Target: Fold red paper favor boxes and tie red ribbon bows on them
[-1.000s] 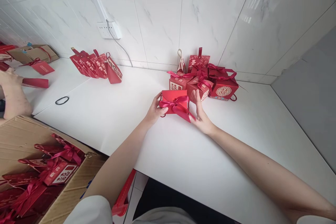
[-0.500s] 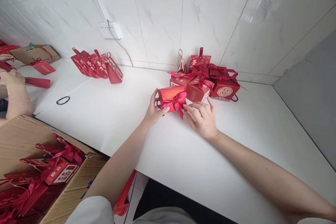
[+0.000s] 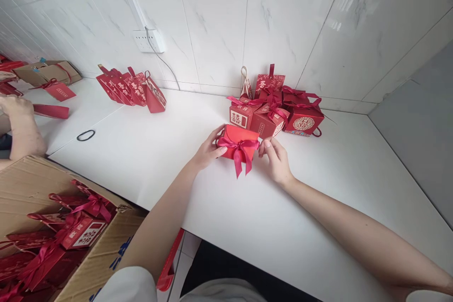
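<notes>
My left hand [image 3: 205,152] is closed around the left end of a small red gift box [image 3: 231,133], with the thumb on its front. A dark pink ribbon bow [image 3: 240,145] is tied across the box, its two tails hanging down the front. A dark cord loop shows by my left fingers. At the box's right end, my right hand [image 3: 278,158] is closed in a pinch beside the bow's loop. What lies between those fingertips is too small to make out. Right behind stand several red gift boxes [image 3: 303,115] with ribbon bows.
Red tags or pouches [image 3: 123,87] stand near the wall socket [image 3: 147,41]. A black ring [image 3: 86,135] lies on the white table [image 3: 148,160]. At lower left is a cardboard carton [image 3: 106,250] of red boxes. Another person's hand [image 3: 16,108] is at the far left.
The gift box has shifted slightly right and turned, so its bow faces me and the tails hang down. My right hand has moved a little right, its spread fingers now curled into a pinch.
</notes>
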Motion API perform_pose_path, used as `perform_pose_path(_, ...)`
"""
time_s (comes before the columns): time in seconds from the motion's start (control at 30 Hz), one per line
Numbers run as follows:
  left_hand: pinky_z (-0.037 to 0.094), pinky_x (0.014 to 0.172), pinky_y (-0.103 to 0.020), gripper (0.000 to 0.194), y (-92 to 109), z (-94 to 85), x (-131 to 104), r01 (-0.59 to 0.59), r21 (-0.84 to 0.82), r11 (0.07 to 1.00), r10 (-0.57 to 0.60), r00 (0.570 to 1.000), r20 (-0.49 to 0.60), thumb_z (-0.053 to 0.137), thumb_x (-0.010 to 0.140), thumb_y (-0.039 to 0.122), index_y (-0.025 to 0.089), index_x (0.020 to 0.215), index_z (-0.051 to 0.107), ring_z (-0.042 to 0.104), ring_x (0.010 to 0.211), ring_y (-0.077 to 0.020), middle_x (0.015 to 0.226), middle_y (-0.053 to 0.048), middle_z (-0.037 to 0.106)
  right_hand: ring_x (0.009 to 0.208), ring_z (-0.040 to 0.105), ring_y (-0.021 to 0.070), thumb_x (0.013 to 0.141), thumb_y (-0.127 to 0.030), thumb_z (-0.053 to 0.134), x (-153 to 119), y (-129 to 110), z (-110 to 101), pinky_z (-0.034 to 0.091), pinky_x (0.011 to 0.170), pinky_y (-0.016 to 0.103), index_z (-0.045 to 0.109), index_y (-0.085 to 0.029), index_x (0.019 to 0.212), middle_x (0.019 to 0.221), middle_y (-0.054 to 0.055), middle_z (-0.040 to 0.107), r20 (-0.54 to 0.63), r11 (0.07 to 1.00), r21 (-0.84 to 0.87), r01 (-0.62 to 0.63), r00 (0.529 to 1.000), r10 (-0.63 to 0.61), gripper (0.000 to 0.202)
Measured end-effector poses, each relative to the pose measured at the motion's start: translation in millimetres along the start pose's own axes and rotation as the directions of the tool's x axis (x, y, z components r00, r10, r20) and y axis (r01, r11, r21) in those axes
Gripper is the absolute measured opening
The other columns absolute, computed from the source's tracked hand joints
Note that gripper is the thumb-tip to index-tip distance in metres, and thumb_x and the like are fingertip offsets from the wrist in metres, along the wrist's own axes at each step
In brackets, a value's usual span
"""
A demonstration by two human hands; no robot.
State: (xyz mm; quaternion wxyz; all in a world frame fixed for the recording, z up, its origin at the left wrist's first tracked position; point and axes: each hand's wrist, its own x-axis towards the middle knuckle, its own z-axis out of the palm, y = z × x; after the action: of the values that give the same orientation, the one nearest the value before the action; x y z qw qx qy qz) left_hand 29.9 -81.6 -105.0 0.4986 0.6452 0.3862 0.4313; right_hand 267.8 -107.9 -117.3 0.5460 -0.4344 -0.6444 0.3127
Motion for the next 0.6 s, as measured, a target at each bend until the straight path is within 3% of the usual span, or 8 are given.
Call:
perform_pose_path(0.1,0.049,0.088,-0.037,0.057,8.5,-0.7,-3.9,0.048,0.086,0.995,-0.052,0.998,0.035,0.058,0.084,0.052,0.024,0.133,0.054,0.062,0.098,-0.0245,0.118,-0.009,0.064,0.063,0.056,0.0163,0.09,-0.056,0.052,0.0,-1.5,0.4,0.047,0.064,0.03,0.049,-0.021,0.063,0.063,0.001,0.058,0.124,0.991,0.042,-0.124,0.985,0.118,0.044)
perform_pose_path(0.2,0.047,0.09,-0.036,0.045,16.9,0.4,-9.4,0.079,0.154,0.985,-0.084,0.996,0.025,0.054,0.087,0.055,0.022,0.114,0.067,0.061,0.101,-0.0254,0.107,-0.007,0.069,0.061,0.054,0.0157,0.087,-0.058,0.056,0.4,-7.6,-0.1,0.046,0.061,0.028,0.049,-0.021,0.061,0.062,0.001,0.057,0.132,0.984,0.091,-0.153,0.981,0.14,0.045)
perform_pose_path(0.33,0.046,0.087,-0.038,0.058,24.5,-4.2,-15.0,0.263,0.206,0.943,-0.277,0.96,0.042,0.039,0.089,0.065,0.019,0.087,0.074,0.064,0.092,-0.0266,0.094,-0.009,0.073,0.054,0.047,0.012,0.087,-0.053,0.058,9.1,-22.9,-9.2,0.04,0.055,0.026,0.047,-0.02,0.058,0.055,-0.002,0.052,0.205,0.984,0.126,-0.124,0.974,0.097,0.045)
perform_pose_path(0.4,0.047,0.084,-0.039,0.067,28.1,-6.7,-14.4,0.333,0.203,0.921,-0.322,0.943,-0.085,0.032,0.089,0.069,0.018,0.081,0.074,0.065,0.085,-0.0261,0.087,-0.01,0.073,0.048,0.042,0.0103,0.086,-0.053,0.059,16.4,-30.3,-16.8,0.035,0.051,0.025,0.048,-0.02,0.058,0.05,-0.004,0.048,0.355,0.976,0.127,-0.179,0.927,0.123,0.045)
perform_pose_path(0.47,0.047,0.084,-0.039,0.058,33.8,-5.3,-11.5,0.275,0.233,0.933,-0.202,0.935,-0.292,0.04,0.087,0.067,0.019,0.086,0.073,0.065,0.086,-0.0248,0.089,-0.008,0.072,0.047,0.037,0.0091,0.086,-0.052,0.06,23.5,-36.1,-23.8,0.031,0.048,0.024,0.048,-0.02,0.059,0.05,-0.006,0.044,0.454,0.974,0.094,-0.204,0.88,0.141,0.044)
perform_pose_path(0.5,0.047,0.085,-0.038,0.05,37.7,-2.4,-9.5,0.211,0.271,0.939,-0.103,0.926,-0.364,0.048,0.085,0.064,0.02,0.088,0.073,0.064,0.09,-0.0242,0.093,-0.007,0.071,0.048,0.036,0.0089,0.086,-0.052,0.06,26.5,-38.3,-26.5,0.031,0.049,0.024,0.048,-0.019,0.06,0.052,-0.006,0.044,0.445,0.981,0.072,-0.18,0.886,0.13,0.043)
perform_pose_path(0.53,0.047,0.086,-0.037,0.042,42.3,1.9,-7.3,0.147,0.311,0.939,-0.014,0.92,-0.392,0.055,0.084,0.06,0.021,0.09,0.072,0.063,0.094,-0.0238,0.098,-0.006,0.07,0.05,0.037,0.009,0.087,-0.05,0.059,28.9,-40.0,-28.2,0.032,0.051,0.024,0.049,-0.019,0.062,0.055,-0.005,0.045,0.408,0.989,0.049,-0.138,0.907,0.106,0.041)
perform_pose_path(0.6,0.047,0.089,-0.037,0.033,52.7,13.9,-3.0,0.072,0.356,0.932,0.047,0.948,-0.314,0.062,0.082,0.052,0.022,0.089,0.073,0.061,0.098,-0.0234,0.102,-0.006,0.068,0.057,0.043,0.0102,0.089,-0.047,0.058,32.2,-42.0,-29.2,0.035,0.056,0.025,0.053,-0.019,0.067,0.063,-0.003,0.05,0.31,0.999,-0.002,-0.035,0.95,0.034,0.036)
